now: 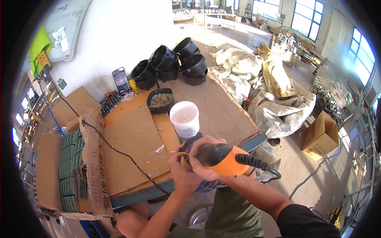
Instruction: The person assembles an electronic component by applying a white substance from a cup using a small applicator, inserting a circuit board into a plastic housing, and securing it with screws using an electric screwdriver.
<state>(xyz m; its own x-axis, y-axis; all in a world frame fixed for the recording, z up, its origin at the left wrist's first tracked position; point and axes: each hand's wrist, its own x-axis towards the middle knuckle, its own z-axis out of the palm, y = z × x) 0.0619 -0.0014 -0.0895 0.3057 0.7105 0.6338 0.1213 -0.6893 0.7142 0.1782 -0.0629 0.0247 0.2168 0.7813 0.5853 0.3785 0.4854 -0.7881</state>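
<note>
Fingers of my right hand point(198, 164) wrap the orange-black tool point(234, 160); just left of them my left hand point(183, 175) curls by a yellow wire point(178, 152), hold unclear, work seemingly unfinished.

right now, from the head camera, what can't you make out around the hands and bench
All in the head view:
Front of the orange tool: partly covered by the right hand.
One end of the yellow wire: hidden by fingers.
Left forearm: cut off by the lower edge.
Pink bits in the white bucket: too small.
Contents of the sacks: hidden by cloth.
</note>
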